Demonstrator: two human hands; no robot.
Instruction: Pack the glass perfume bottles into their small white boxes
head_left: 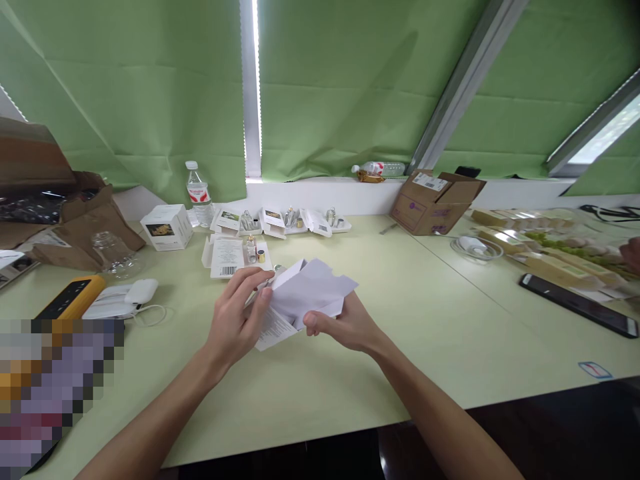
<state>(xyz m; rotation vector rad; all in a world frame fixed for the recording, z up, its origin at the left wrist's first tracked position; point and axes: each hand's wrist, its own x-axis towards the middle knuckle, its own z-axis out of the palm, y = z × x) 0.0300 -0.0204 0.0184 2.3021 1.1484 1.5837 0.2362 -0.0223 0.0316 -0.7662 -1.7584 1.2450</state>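
Note:
An opened white carton [314, 290] is held up over the table, its plain inner flaps facing me and a printed panel [276, 328] hanging below. My right hand [345, 323] grips its right side, thumb in front and fingers hidden behind. At the left end, my left hand [240, 313] closes thumb and fingers on the carton; a small shiny part [277, 269] shows by the fingertips, too covered to name. Just behind lies another opened carton [227, 257] with a small glass bottle [251, 250] and a gold cap [261, 256].
Several opened cartons with small bottles [290, 217] line the back. A closed white box [167, 227] and a water bottle [199, 193] stand left of them. A cardboard box [425, 203], a cable [476, 248] and a phone [577, 305] lie right. Another person's hand [631, 255] shows at the edge.

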